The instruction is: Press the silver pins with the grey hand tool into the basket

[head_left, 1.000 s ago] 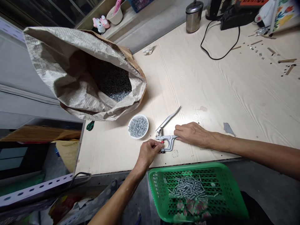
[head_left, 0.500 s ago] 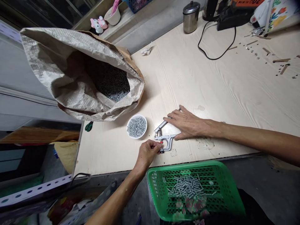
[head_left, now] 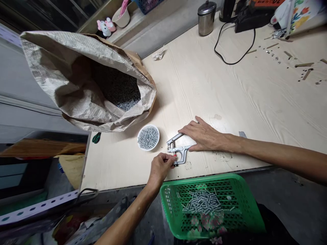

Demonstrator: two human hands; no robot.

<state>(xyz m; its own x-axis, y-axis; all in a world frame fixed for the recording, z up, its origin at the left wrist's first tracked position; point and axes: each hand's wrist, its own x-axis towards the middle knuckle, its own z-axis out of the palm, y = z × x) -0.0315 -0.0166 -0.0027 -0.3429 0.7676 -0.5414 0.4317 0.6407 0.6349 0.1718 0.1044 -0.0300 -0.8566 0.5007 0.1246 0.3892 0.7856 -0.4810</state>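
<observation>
A pair of silver snap-fastener pliers (head_left: 182, 149) lies on the tabletop, with a spring and a red part near its jaws. My right hand (head_left: 203, 136) is wrapped around its two handles from the right. At the jaw end, the thumb and fingertips of my left hand (head_left: 162, 166) are pinched together beside the red part. Whatever they pinch is too small and covered to make out. Just beyond my left hand stands a white bowl (head_left: 148, 137) full of small metal springs or screw-like pieces. Below the table edge, a green basket (head_left: 165, 204) contains many similar metal pieces.
A large woven sack (head_left: 74, 112) of dark metal pieces stands open at the left. Green-handled scissors (head_left: 96, 137) lie beside it. Farther back are a metal canister (head_left: 206, 18), a black cable (head_left: 217, 51) and scattered scraps (head_left: 304, 64). The table's front edge runs above the basket.
The upper plier handle sits slightly lower, and my right fingers have closed a little over it. My left hand keeps its pinch at the jaws. The whole view has shifted slightly.
</observation>
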